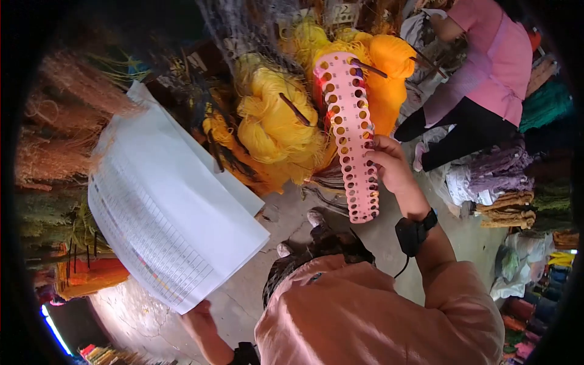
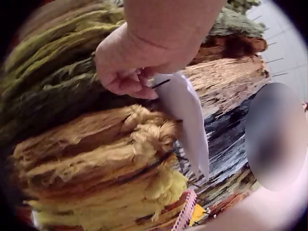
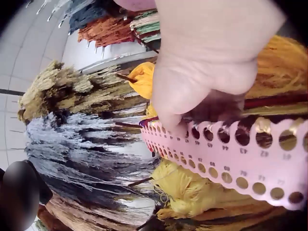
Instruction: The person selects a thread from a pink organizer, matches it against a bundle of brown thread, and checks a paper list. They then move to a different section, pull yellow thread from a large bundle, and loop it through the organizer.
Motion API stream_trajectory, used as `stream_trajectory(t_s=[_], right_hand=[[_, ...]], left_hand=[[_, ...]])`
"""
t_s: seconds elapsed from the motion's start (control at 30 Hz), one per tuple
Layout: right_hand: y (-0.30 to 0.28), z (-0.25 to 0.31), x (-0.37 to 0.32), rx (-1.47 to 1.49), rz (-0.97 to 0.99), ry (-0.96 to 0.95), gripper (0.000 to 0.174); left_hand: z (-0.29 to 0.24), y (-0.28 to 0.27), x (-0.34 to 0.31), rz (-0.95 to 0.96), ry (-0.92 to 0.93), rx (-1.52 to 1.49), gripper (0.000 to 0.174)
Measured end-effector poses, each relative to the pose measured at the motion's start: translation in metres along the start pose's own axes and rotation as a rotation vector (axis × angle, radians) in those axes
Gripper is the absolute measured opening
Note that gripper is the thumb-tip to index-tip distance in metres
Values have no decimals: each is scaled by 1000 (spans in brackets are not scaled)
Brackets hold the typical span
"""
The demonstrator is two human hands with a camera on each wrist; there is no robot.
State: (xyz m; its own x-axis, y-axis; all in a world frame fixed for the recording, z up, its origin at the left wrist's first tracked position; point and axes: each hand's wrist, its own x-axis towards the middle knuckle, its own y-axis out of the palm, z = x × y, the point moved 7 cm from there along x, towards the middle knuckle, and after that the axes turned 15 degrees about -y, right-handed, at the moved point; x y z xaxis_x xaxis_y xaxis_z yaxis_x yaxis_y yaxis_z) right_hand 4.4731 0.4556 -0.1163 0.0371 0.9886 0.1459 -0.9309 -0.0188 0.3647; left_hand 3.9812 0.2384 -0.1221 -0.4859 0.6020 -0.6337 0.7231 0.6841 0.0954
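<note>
Before fluffy yarn point(image 1: 274, 121), right fingers point(image 1: 378, 163) grip perforated pink strip point(image 1: 350, 115); left fingers point(image 2: 130, 84) pinch paper point(image 1: 170, 207).

Soft, even daylight throughout; shadows faint, colours saturated. Head view: fisheye, thick black vignette, edges bent; paper sheets point(image 1: 170, 213) bright, nearly washed out. Wrist views: curved edges, near skin soft-focused, pink punched card point(image 3: 231, 159) sharp, numbers legible; one blurred oval patch in each.
</note>
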Motion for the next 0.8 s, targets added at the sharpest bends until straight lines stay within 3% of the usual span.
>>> stream_trajectory(t_s=[0.07, 0.1, 0.2, 0.27, 0.33, 0.53, 0.6, 0.63, 0.8], right_hand=[[-1, 6, -5, 93, -31, 52, 8], [0, 10, -7, 134, -53, 60, 8], [-13, 10, -10, 130, -101, 113, 8], [-5, 21, -9, 143, -129, 97, 10], [-4, 25, -9, 157, -84, 118, 12], [-8, 29, -7, 279, 13, 169, 23], [-6, 32, -5, 333, 48, 193, 26], [-13, 29, -4, 228, 0, 171, 36], [-24, 32, -4, 172, -15, 189, 37]], left_hand=[[20, 65, -26, 89, -167, 240, 14], [28, 93, -30, 210, -142, 397, 12], [36, 182, -49, 542, 56, 718, 8], [28, 241, -62, 660, 206, 752, 9], [20, 291, -70, 737, 527, 755, 10], [17, 387, -71, 790, 631, 463, 15], [17, 404, -69, 806, 661, 375, 17], [16, 412, -69, 818, 694, 374, 18], [14, 436, -79, 838, 781, 331, 20]])
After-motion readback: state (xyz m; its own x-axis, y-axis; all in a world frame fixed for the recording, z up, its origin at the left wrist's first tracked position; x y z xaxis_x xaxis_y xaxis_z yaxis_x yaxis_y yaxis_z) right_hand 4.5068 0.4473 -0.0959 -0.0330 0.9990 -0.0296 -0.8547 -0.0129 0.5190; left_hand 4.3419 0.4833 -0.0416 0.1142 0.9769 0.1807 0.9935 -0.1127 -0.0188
